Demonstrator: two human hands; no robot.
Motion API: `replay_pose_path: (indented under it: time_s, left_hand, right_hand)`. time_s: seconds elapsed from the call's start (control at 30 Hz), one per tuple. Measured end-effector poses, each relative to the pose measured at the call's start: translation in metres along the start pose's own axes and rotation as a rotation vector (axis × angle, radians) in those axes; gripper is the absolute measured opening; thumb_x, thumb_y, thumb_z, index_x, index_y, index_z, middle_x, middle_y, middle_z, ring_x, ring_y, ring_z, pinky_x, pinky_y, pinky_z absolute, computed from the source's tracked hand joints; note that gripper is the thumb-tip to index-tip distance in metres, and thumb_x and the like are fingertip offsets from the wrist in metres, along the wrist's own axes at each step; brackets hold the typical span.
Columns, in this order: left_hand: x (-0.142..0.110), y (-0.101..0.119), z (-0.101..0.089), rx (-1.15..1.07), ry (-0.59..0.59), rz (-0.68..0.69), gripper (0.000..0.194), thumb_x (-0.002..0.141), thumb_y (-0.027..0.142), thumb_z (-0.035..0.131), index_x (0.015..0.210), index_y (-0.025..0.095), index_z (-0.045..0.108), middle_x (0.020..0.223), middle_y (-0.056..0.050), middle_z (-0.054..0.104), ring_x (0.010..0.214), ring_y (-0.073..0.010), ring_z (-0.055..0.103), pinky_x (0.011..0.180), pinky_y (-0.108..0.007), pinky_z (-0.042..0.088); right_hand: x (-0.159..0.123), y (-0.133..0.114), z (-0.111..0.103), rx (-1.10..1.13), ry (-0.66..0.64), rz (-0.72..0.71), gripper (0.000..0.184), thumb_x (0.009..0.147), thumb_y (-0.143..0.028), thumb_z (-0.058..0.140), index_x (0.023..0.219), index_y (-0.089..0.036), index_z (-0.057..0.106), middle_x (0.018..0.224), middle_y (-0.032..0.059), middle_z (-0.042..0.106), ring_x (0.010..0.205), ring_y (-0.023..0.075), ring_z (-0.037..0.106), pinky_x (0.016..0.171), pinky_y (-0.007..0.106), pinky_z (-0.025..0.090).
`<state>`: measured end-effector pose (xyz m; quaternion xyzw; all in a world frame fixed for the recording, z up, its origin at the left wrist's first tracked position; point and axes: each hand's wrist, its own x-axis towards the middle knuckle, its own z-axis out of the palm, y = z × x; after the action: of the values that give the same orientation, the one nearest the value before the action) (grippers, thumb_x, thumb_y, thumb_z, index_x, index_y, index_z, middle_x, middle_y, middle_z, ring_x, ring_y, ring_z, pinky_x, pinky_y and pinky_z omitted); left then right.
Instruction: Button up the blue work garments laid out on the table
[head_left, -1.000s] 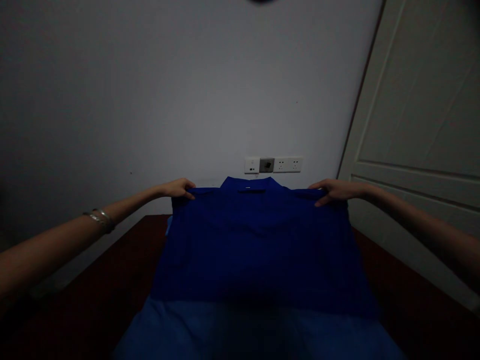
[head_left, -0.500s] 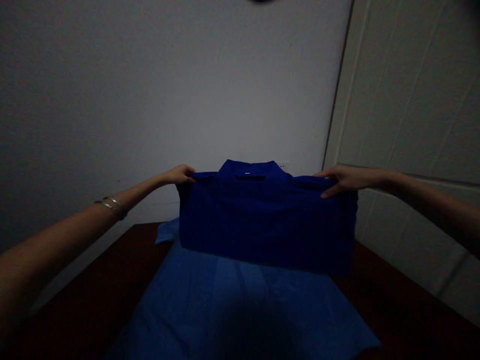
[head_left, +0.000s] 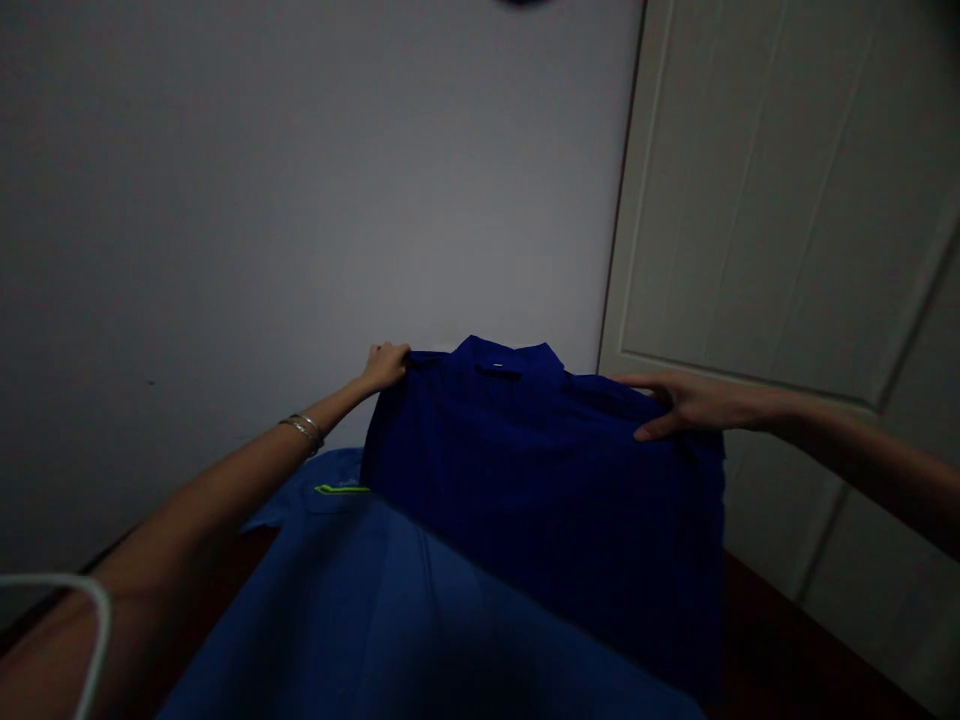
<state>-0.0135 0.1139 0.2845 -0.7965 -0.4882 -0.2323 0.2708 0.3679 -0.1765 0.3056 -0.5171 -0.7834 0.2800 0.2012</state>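
**Dark blue shirt (head_left: 540, 480) gripped at both shoulders**

The shirt spreads across the centre and right of centre in the frame, its collar (head_left: 551, 365) uppermost with a small pale label (head_left: 498, 366) inside. The left hand (head_left: 388, 366), at centre left, is closed around one shoulder of the cloth. The right hand (head_left: 686, 405), right of centre, pinches the other, thumb on the near face. Silvery bangles (head_left: 304, 433) encircle the left wrist.

Across the lower left and bottom centre lies a light blue garment (head_left: 337, 580), partly covered from view by the shirt's slanting lower edge; whether the two touch there cannot be told. It bears a yellow-green strip (head_left: 341, 490); whether this edges a pocket, or what one might contain, is too dark to tell. A dark red surface (head_left: 780, 640) shows at lower right.
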Motion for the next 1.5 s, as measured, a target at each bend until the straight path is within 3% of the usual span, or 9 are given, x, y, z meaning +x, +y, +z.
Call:
replay_pose_path:
  time_s: [0.17, 0.3, 0.47, 0.7, 0.87, 1.07, 1.33, 1.5]
  left_hand:
    - [0.027, 0.041, 0.026, -0.009, -0.001, 0.093, 0.024, 0.078, 0.015, 0.046, 0.097, 0.015, 0.059, 0.091, -0.011, 0.064, 0.097, -0.0264, 0.051, 0.085, -0.038, 0.033]
    - [0.037, 0.088, 0.048, -0.02, 0.03, 0.132, 0.024, 0.076, 0.012, 0.048, 0.097, 0.015, 0.06, 0.108, -0.013, 0.056, 0.106, -0.0267, 0.044, 0.087, -0.037, 0.033]
    - [0.031, 0.147, 0.079, -0.103, 0.089, 0.004, 0.026, 0.083, 0.012, 0.039, 0.099, 0.016, 0.059, 0.113, -0.014, 0.048, 0.111, -0.027, 0.04, 0.087, -0.038, 0.034]
    - [0.031, 0.197, 0.116, -0.274, -0.035, -0.094, 0.028, 0.083, 0.01, 0.037, 0.102, 0.017, 0.056, 0.103, -0.012, 0.057, 0.099, -0.0232, 0.053, 0.085, -0.036, 0.037]
    - [0.056, 0.232, 0.131, -0.328, -0.072, -0.136, 0.031, 0.087, 0.013, 0.032, 0.109, 0.021, 0.052, 0.102, -0.01, 0.06, 0.094, -0.0224, 0.057, 0.076, -0.033, 0.042]
    - [0.084, 0.296, 0.143, -0.4, -0.118, -0.071, 0.03, 0.088, 0.016, 0.032, 0.11, 0.022, 0.052, 0.105, -0.011, 0.06, 0.098, -0.0237, 0.057, 0.077, -0.033, 0.042]
    - [0.101, 0.376, 0.164, -0.459, -0.199, 0.049, 0.03, 0.087, 0.012, 0.033, 0.107, 0.019, 0.054, 0.105, -0.013, 0.06, 0.099, -0.0242, 0.058, 0.079, -0.035, 0.044]
    - [0.112, 0.415, 0.177, -0.491, -0.229, 0.104, 0.031, 0.087, 0.01, 0.031, 0.11, 0.017, 0.051, 0.102, -0.014, 0.062, 0.1, -0.0237, 0.058, 0.08, -0.035, 0.045]
  right_hand:
    - [-0.016, 0.026, 0.018, 0.074, 0.058, 0.082, 0.089, 0.066, -0.034, 0.07, 0.14, -0.029, 0.022, 0.128, 0.0046, 0.052, 0.114, 0.0271, 0.05, 0.096, 0.046, 0.043]
    - [-0.028, 0.055, 0.027, 0.101, 0.084, 0.089, 0.092, 0.063, -0.037, 0.072, 0.14, -0.027, 0.023, 0.129, 0.0039, 0.052, 0.117, 0.0273, 0.048, 0.1, 0.045, 0.039]
    - [-0.029, 0.097, 0.03, 0.15, 0.083, 0.095, 0.092, 0.062, -0.038, 0.072, 0.14, -0.025, 0.024, 0.131, 0.0044, 0.05, 0.119, 0.0269, 0.046, 0.1, 0.044, 0.038]
    - [-0.024, 0.133, 0.03, 0.278, 0.003, 0.097, 0.096, 0.064, -0.031, 0.072, 0.141, -0.027, 0.015, 0.132, 0.0053, 0.048, 0.113, 0.0258, 0.051, 0.098, 0.044, 0.04]
    - [-0.047, 0.145, 0.025, 0.355, 0.009, 0.099, 0.09, 0.069, -0.031, 0.069, 0.141, -0.028, 0.016, 0.136, 0.0046, 0.044, 0.117, 0.0246, 0.048, 0.1, 0.042, 0.038]
    - [-0.085, 0.179, 0.025, 0.294, 0.142, 0.166, 0.092, 0.066, -0.039, 0.07, 0.141, -0.026, 0.019, 0.136, 0.0068, 0.043, 0.122, 0.0286, 0.042, 0.102, 0.044, 0.035]
    - [-0.122, 0.222, 0.03, 0.36, 0.217, 0.242, 0.088, 0.067, -0.038, 0.069, 0.14, -0.026, 0.021, 0.136, 0.0049, 0.043, 0.122, 0.0277, 0.042, 0.101, 0.043, 0.037]
    - [-0.138, 0.247, 0.03, 0.289, 0.279, 0.368, 0.086, 0.064, -0.032, 0.068, 0.139, -0.024, 0.027, 0.135, 0.0054, 0.045, 0.121, 0.0275, 0.043, 0.102, 0.041, 0.035]
